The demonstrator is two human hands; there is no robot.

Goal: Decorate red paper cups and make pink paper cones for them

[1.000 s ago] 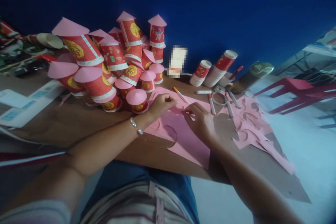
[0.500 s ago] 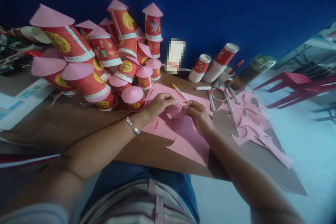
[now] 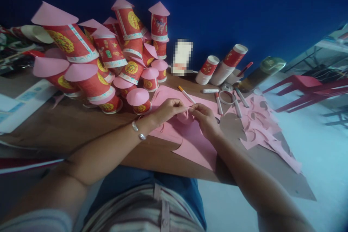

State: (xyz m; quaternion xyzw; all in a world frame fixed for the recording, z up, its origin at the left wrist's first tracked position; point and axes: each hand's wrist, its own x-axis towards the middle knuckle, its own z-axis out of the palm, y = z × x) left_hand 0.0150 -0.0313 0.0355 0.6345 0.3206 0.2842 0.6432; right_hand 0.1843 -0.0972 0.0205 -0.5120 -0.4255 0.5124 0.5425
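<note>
My left hand [image 3: 169, 109] and my right hand [image 3: 206, 118] meet over a sheet of pink paper [image 3: 193, 141] on the brown table [image 3: 81, 127]. Both pinch a small curled pink paper piece [image 3: 185, 116] between their fingertips, left thumb and fingers on its left edge, right fingers on its right edge. A bracelet sits on my left wrist. A pile of red paper cups topped with pink paper cones [image 3: 108, 61] stands just left of my left hand.
Several marker pens [image 3: 219, 103] and a tape ring [image 3: 225, 98] lie behind my right hand. Two stacks of red cups [image 3: 225, 66] lean at the back, next to a green-capped bottle [image 3: 261, 72]. Pink paper scraps [image 3: 261, 127] cover the right. Red stools [image 3: 307, 94] stand beyond the table.
My hands have come closer together and lifted the small pink piece off the sheet, curling it between the fingertips. The view has shifted slightly.
</note>
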